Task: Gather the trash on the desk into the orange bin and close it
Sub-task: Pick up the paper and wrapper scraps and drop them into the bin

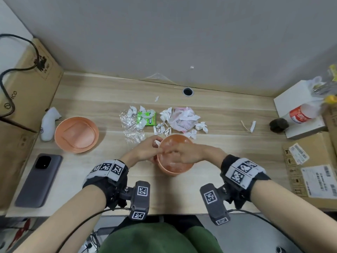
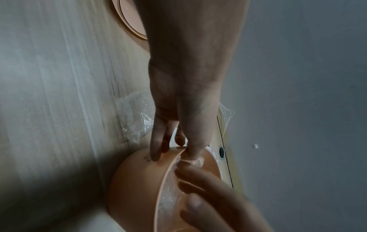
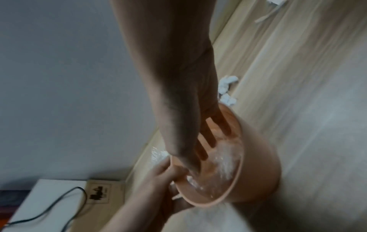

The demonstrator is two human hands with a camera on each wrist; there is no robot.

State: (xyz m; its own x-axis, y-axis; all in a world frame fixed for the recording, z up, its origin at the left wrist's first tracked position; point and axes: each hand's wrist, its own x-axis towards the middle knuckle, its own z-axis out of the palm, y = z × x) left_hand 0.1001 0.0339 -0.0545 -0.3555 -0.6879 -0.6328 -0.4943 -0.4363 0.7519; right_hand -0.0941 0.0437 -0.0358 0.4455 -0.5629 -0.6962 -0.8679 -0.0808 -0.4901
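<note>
The orange bin (image 1: 175, 170) (image 2: 135, 180) (image 3: 258, 157) stands open at the desk's front centre, with clear plastic inside it. My left hand (image 1: 145, 152) (image 2: 172, 150) (image 3: 164, 172) pinches its left rim, thumb inside and fingers outside. My right hand (image 1: 175, 154) (image 3: 208, 141) (image 2: 198, 188) reaches into the bin with straight, spread fingers on the plastic. The orange lid (image 1: 76, 132) (image 2: 129, 18) lies upside down at the left. Behind the bin lie crumpled clear wrap (image 1: 131, 125), a green gum pack (image 1: 146, 119), a pink wrapper (image 1: 182, 119) and white paper scraps (image 1: 193, 133).
A phone (image 1: 38, 179) and a white device (image 1: 48, 123) lie at the left, by a cardboard box (image 1: 23, 84). At the right are another box (image 1: 310, 167), a bottle (image 1: 302, 114), a dark lump (image 1: 279, 125) and small scraps (image 1: 252, 126). A cable hole (image 1: 187, 91) sits at the back.
</note>
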